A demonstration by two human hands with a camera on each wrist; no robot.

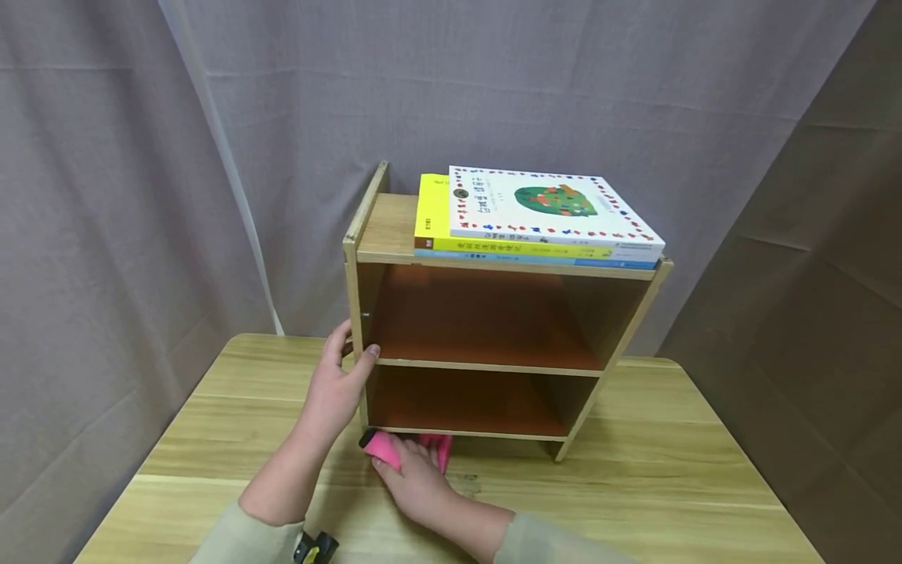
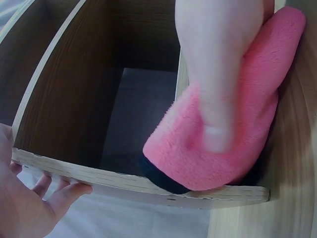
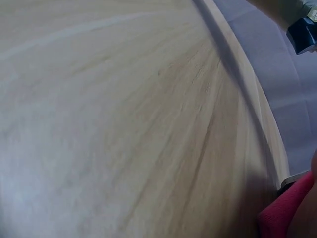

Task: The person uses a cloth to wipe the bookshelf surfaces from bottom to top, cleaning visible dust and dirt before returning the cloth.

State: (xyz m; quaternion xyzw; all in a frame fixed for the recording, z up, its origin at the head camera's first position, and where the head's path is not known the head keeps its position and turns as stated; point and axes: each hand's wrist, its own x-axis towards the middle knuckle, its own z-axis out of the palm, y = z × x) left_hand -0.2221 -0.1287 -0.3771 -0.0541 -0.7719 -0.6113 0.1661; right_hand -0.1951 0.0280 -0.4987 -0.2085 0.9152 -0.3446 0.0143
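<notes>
Left hand (image 1: 337, 398) gripping shelf (image 1: 486, 317), right hand (image 1: 417, 479) clutching pink cloth (image 2: 252, 116), books (image 1: 553, 211) head view only

The soft pink plush cloth (image 2: 255, 116) is tipped with black. The boxy wooden shelf unit (image 1: 486, 321) is edged in pale tan and backed by reddish brown. The flat white book (image 1: 557, 205) is bordered with red and blue motifs; the yellowish wooden worktop (image 1: 676, 470) is streaked with darker grain.
</notes>
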